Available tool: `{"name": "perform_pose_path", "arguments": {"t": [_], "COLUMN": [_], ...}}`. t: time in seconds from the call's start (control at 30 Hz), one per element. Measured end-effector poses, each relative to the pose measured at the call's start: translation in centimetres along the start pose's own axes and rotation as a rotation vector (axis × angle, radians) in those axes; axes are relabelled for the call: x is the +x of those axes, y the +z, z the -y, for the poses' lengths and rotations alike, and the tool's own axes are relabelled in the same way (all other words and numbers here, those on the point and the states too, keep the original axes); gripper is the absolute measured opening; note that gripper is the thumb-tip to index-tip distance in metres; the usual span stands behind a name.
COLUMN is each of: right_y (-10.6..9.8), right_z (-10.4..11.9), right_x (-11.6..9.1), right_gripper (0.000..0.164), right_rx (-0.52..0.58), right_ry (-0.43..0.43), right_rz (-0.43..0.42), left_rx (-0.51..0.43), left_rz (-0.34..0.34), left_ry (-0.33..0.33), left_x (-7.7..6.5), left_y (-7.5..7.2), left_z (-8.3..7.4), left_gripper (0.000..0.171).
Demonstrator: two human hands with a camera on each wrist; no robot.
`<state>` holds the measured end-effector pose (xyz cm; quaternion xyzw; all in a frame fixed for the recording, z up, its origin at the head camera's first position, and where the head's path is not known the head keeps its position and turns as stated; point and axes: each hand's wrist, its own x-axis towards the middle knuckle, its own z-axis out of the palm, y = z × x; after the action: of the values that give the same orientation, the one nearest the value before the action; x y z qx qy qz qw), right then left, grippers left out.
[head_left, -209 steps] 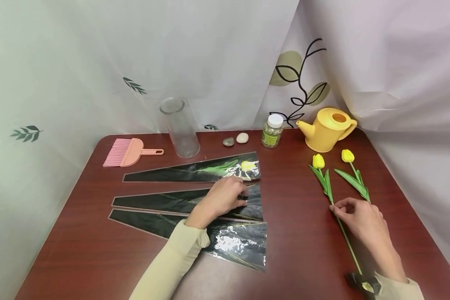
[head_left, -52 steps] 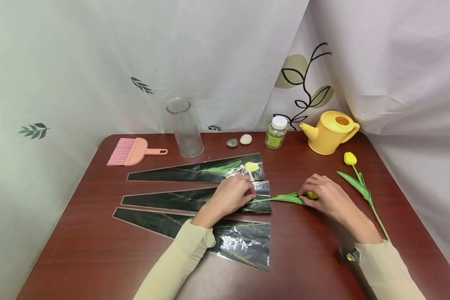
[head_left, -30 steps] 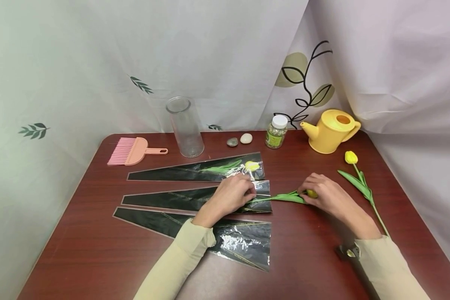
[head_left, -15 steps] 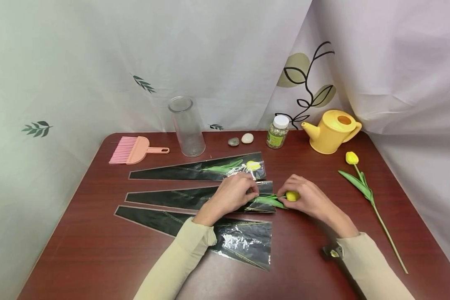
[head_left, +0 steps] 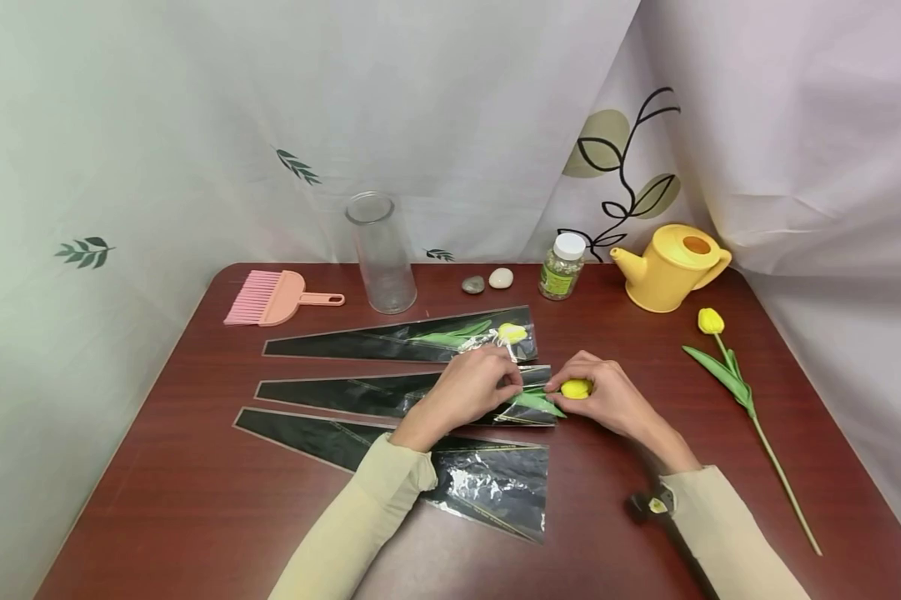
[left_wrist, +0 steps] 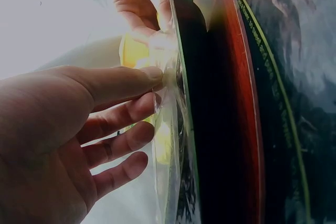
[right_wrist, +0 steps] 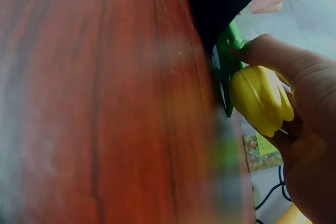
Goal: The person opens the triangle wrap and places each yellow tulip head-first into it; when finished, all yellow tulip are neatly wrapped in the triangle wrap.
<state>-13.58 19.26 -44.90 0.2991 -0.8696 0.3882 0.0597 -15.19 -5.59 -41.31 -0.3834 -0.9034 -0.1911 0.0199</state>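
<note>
My left hand (head_left: 468, 387) pinches the clear film at the wide mouth of the middle flower sleeve (head_left: 337, 396); the left wrist view shows thumb and index finger (left_wrist: 139, 106) on that film. With my right hand (head_left: 608, 400) I pinch a yellow tulip (head_left: 575, 389) just below its bloom. Its stem and most of its green leaves lie inside the middle sleeve, while the bloom is outside the mouth. One leaf tip pokes past the edge. In the right wrist view the bloom (right_wrist: 260, 98) sits under my curved fingers, beside the sleeve's dark panel (right_wrist: 218, 3).
Behind lies a sleeve (head_left: 345, 343) holding another tulip (head_left: 512, 333); in front, a third sleeve (head_left: 495, 483). A loose tulip (head_left: 750, 408) lies at right. Along the back are a pink brush (head_left: 281, 297), glass vase (head_left: 384, 258), two stones (head_left: 500, 277), jar (head_left: 560, 267) and yellow watering can (head_left: 663, 271).
My right hand has lifted a tulip from the right side and brought it left. During the last second its stem and leaves slid deeper into the middle sleeve. My left hand stays at the mouth.
</note>
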Motion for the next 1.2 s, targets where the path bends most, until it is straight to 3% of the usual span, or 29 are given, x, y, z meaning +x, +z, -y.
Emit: {"name": "perform_pose_path", "arguments": {"t": [0.7, 0.93, 1.2], "right_y": [0.1, -2.3, -4.6], "right_z": [0.2, 0.1, -0.9], "right_x": [-0.3, -1.1, -3.2], "right_gripper": [0.015, 0.025, 0.041], "right_rx": [-0.011, 0.017, -0.062], "right_ry": [0.027, -0.033, 0.098], "right_rz": [-0.018, 0.029, 0.084], "left_rx": [0.014, 0.021, 0.037], "left_rz": [0.009, 0.011, 0.004], "left_ry": [-0.015, -0.005, -0.002], "left_x": [0.2, 0.1, -0.1], "left_y": [0.0, -0.1, 0.0], "left_z": [-0.2, -0.3, -0.2], "left_gripper": [0.005, 0.006, 0.006]}}
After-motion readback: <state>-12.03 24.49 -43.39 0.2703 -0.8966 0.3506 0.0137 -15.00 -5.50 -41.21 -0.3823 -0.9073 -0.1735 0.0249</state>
